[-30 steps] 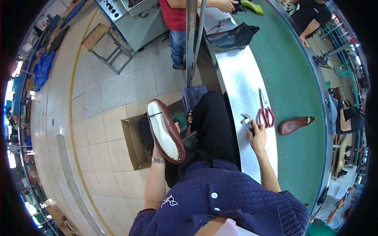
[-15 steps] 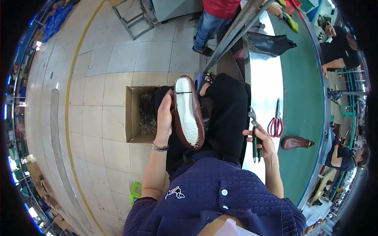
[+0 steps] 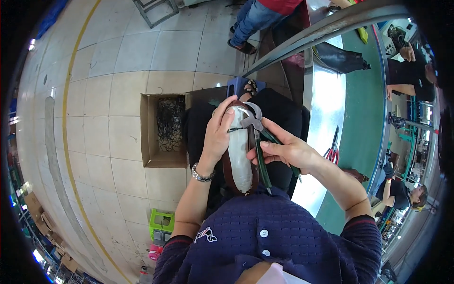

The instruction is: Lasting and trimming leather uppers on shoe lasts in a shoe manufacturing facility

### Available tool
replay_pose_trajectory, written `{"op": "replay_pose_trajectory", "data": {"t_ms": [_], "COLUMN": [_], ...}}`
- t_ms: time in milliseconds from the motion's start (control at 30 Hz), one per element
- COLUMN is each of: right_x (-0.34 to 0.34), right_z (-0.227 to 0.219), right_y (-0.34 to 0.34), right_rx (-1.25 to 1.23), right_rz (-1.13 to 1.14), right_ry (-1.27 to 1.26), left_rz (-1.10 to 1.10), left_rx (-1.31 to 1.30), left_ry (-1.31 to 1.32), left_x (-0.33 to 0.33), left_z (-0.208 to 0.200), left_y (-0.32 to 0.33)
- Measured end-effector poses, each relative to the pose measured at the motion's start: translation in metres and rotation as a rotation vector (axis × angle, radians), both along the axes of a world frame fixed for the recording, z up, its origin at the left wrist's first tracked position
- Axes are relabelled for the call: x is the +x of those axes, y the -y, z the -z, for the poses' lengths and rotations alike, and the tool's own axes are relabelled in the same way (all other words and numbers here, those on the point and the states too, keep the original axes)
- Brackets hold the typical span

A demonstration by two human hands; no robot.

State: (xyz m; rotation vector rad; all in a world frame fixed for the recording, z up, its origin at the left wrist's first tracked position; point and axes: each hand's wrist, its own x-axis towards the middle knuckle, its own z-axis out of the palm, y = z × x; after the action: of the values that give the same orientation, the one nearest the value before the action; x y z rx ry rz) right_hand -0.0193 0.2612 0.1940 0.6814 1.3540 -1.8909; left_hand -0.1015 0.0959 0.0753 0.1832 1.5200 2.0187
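Observation:
A brown shoe (image 3: 242, 163) lies sole side up over my lap, its underside white, with a dark cord (image 3: 234, 129) across the front part. My left hand (image 3: 219, 135) is closed round the shoe's left side near its far end, thumb on the white underside. Between the fingers and thumb of my right hand (image 3: 288, 149) are green-handled pincers (image 3: 253, 123). Their handles are spread apart. The metal jaws sit over the shoe's far right part, beside the cord; whether they grip it I cannot tell.
A cardboard box (image 3: 145, 135) holding tangled black strands (image 3: 169, 125) stands on the floor to my left. At right, the bench (image 3: 323, 97) bears red-handled scissors (image 3: 333, 152), another brown shoe (image 3: 355, 175) and a black boot (image 3: 339, 57). A metal bar (image 3: 326, 31) slants above its far end.
My right hand has brought the pincers leftward from beside the bench onto the shoe. My left hand has shifted toward the shoe's far end, its thumb now on the underside.

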Motion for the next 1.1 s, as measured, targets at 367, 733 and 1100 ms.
{"op": "replay_pose_trajectory", "data": {"t_ms": [367, 733, 1100], "right_x": [-0.035, -0.002, 0.007], "right_z": [-0.021, 0.003, 0.002], "right_y": [0.012, 0.033, 0.032], "right_rx": [0.149, 0.712, 0.858], "right_rz": [-0.146, -0.327, -0.410], "right_ry": [0.093, -0.205, -0.374], "left_rz": [-0.004, -0.087, -0.065], "left_rx": [-0.075, -0.072, 0.029], "left_ry": [-0.038, -0.141, -0.058], "left_x": [-0.004, 0.001, -0.003], "left_z": [-0.002, 0.000, 0.003], "left_y": [0.001, -0.001, 0.007]}}
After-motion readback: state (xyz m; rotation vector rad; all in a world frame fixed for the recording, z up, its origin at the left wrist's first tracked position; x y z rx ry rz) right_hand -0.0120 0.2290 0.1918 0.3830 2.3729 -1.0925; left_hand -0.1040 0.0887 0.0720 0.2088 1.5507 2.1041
